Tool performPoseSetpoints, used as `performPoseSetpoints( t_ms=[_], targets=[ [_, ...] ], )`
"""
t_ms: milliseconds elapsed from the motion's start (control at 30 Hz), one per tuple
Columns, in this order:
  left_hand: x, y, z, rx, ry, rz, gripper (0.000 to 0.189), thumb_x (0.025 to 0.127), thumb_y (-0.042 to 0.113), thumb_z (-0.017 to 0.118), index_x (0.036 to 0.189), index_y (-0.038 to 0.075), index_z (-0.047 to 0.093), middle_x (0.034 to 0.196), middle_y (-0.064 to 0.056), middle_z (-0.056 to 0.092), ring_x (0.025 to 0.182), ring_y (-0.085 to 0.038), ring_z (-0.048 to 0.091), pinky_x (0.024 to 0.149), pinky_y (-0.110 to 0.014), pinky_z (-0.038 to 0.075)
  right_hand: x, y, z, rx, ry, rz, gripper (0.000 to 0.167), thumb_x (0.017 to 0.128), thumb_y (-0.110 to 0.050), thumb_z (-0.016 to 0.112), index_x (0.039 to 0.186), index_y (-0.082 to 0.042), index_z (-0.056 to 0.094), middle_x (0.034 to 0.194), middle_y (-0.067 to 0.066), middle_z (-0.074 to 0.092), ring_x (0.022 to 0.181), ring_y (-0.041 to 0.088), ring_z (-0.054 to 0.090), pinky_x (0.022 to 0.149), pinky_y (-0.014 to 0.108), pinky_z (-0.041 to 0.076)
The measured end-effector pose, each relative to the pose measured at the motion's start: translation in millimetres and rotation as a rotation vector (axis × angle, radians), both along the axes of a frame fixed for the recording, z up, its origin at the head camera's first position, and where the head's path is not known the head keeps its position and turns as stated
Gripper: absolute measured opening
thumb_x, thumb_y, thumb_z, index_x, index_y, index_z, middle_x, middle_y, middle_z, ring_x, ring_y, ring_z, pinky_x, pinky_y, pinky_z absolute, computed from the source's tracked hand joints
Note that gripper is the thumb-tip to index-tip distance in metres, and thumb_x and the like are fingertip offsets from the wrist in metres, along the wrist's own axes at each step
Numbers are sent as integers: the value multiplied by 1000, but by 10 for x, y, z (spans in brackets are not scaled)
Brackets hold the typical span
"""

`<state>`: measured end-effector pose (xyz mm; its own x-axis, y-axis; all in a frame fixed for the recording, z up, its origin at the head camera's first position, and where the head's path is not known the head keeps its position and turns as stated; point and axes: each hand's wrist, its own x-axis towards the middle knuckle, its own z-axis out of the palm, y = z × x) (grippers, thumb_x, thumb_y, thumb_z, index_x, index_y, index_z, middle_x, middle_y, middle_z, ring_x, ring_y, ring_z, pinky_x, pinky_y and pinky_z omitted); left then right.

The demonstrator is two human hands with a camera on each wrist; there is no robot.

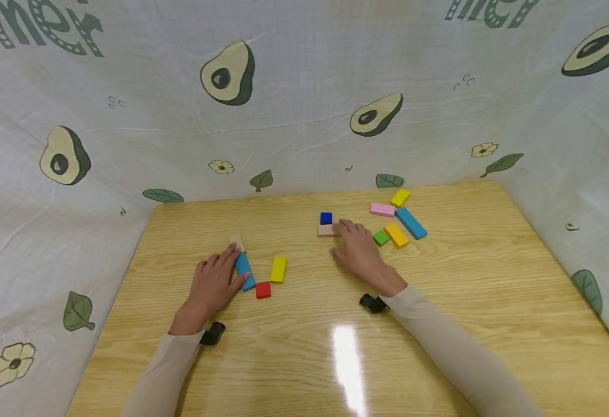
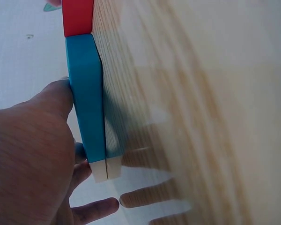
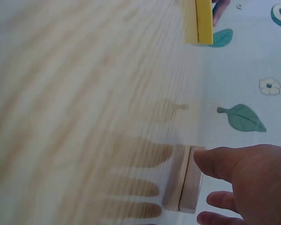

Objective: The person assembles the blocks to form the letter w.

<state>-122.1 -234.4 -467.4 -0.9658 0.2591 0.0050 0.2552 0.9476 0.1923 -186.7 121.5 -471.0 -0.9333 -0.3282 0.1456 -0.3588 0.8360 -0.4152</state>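
My left hand (image 1: 211, 286) rests at a long light-blue block (image 1: 245, 272), its thumb against the block's near end and its fingertips by a plain wooden block (image 1: 237, 240) at the far end. A red block (image 2: 78, 17) meets the light-blue one in the left wrist view. My right hand (image 1: 360, 250) reaches over the right end of another plain wooden block (image 1: 326, 231). Its thumb touches that block in the right wrist view, with the other fingers extended. A dark blue cube (image 1: 326, 218) sits directly behind this wooden block.
A yellow block (image 1: 278, 270) lies right of the light-blue one. Beyond my right hand are a green cube (image 1: 381, 237), an orange block (image 1: 396, 236), a blue block (image 1: 411, 223), a pink block (image 1: 382, 209) and another yellow block (image 1: 400, 197). Patterned cloth (image 1: 304, 116) borders the table.
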Motion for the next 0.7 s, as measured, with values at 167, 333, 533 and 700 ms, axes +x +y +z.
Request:
performPoseSetpoints(
  t_ms=[167, 333, 533, 700],
  targets=[
    [-4, -6, -10, 3, 7, 0, 70, 105, 40, 66, 160, 2, 44, 169, -17, 37, 140, -47, 46, 112, -68, 37, -32, 2, 20, 24, -30, 7, 61, 100, -21, 76, 151, 3, 54, 157, 25, 50, 139, 47, 49, 118, 61, 38],
    [-4, -10, -25, 6, 10, 0, 71, 105, 40, 66, 161, 2, 44, 169, -17, 37, 141, -46, 46, 112, -68, 37, -35, 1, 31, 45, -45, 12, 59, 101, -21, 74, 152, 2, 54, 154, 23, 53, 138, 46, 49, 119, 60, 36],
    [7, -4, -1, 9, 15, -3, 69, 105, 39, 66, 160, 2, 45, 168, -18, 38, 142, -46, 43, 113, -68, 35, 14, -13, 41, 30, -32, 23, 57, 99, -20, 76, 149, 1, 57, 142, 22, 62, 131, 44, 54, 116, 60, 39],
    [7, -9, 9, 15, 20, -3, 69, 105, 38, 67, 159, 1, 46, 167, -19, 39, 142, -46, 43, 113, -68, 34, 42, -40, 52, 9, -15, 61, 57, 97, -18, 79, 147, 1, 60, 136, 22, 65, 126, 42, 57, 112, 59, 42]
  ],
)
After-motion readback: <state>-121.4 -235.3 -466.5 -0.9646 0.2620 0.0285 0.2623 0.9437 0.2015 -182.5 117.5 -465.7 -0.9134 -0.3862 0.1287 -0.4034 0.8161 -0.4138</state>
